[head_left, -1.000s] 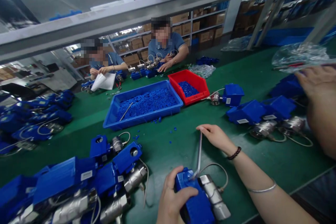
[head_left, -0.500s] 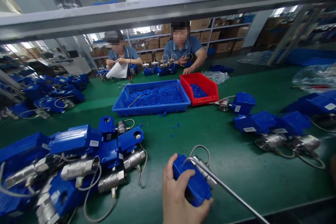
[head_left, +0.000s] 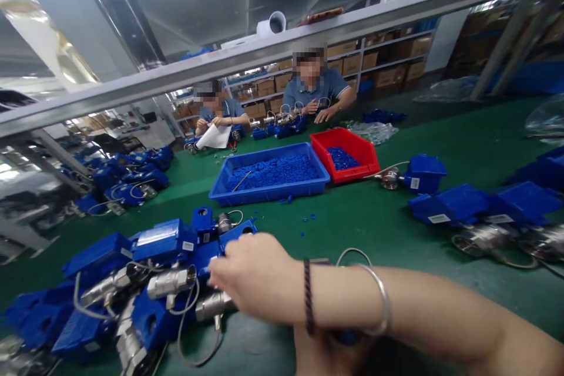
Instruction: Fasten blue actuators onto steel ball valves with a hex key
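Observation:
My right arm reaches across from the right, with a dark braided band and a silver bangle on it. At the near-left pile my right hand (head_left: pixel 251 273) is closed, its fingertips hidden against the valve units; what it grips cannot be made out. Close by are a blue actuator housing (head_left: pixel 238 231) and a metal valve body (head_left: pixel 214 306). Beneath the right forearm my left hand (head_left: pixel 311 355) is mostly covered. It stays around a blue valve actuator (head_left: pixel 348 336), of which a blue patch and a looped grey cable (head_left: pixel 355 254) show.
A blue tray (head_left: pixel 268 192) of small blue parts stands mid-table beside a red bin (head_left: pixel 352 175). More valve units (head_left: pixel 449 205) lie at right. Two co-workers (head_left: pixel 315 85) sit opposite, below a metal shelf beam (head_left: pixel 247 59). Loose blue bits (head_left: pixel 305 220) dot the green tabletop.
My right arm has come into view and crossed left to the pile. The long metal rod at the actuator has gone from sight. The view has shifted, and my left hand is now largely covered.

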`<state>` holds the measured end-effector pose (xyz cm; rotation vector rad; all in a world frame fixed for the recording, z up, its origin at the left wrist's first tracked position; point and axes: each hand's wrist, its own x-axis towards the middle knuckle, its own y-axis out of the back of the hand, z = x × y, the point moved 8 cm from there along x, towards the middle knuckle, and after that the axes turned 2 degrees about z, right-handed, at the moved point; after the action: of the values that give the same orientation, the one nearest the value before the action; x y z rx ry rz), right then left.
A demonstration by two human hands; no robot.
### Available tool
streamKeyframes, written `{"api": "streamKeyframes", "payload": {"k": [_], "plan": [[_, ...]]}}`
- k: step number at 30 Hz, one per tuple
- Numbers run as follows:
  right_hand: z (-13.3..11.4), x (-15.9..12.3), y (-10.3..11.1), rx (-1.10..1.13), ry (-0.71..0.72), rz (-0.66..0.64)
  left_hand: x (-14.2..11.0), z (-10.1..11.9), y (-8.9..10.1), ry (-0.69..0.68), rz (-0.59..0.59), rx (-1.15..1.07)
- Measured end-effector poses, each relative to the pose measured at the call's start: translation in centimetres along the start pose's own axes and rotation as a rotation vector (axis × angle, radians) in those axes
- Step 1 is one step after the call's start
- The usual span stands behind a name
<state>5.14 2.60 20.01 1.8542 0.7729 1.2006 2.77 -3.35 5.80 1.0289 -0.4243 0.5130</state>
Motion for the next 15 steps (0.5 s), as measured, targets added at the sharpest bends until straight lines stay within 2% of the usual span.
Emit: {"api": "streamKeyframes", "payload": {"k": [2,4,6,9,10,12,14,15], "plan": [[5.6,3.2,0.2,0.005,-0.236,-0.06,0.1,-0.1,-0.5,-0.031,-0.061,-0.121],[11.9,3.6,0.5,0.033,-0.441,-0.033,0.0,-0.3,-1.0,-0.036,-0.132,-0.278],[18.0,1.4,0.4,0.031,-0.601,-0.017,-0.1,-0.5,-1.3,-0.018,-0.182,-0.375],[24.7,-5.8,0.3,0.022,-0.824,-0.027,-0.4,-0.6,-1.6,0.005,-0.214,-0.429],[26.0,-8.9,0.3,0.021,-0.887,-0.033,-0.5,-0.5,-1.6,0.007,-0.214,-0.434],[26.7,-15.3,0.2,0.026,-0.988,-0.057,-0.5,-0.2,-1.5,0.003,-0.202,-0.431],[25.5,-21.6,0.2,0.034,-1.05,-0.034,-0.5,0.0,-1.3,-0.003,-0.186,-0.417],[24.2,-24.4,0.3,0.031,-1.065,0.019,-0.5,0.1,-1.2,-0.005,-0.179,-0.407]]}}
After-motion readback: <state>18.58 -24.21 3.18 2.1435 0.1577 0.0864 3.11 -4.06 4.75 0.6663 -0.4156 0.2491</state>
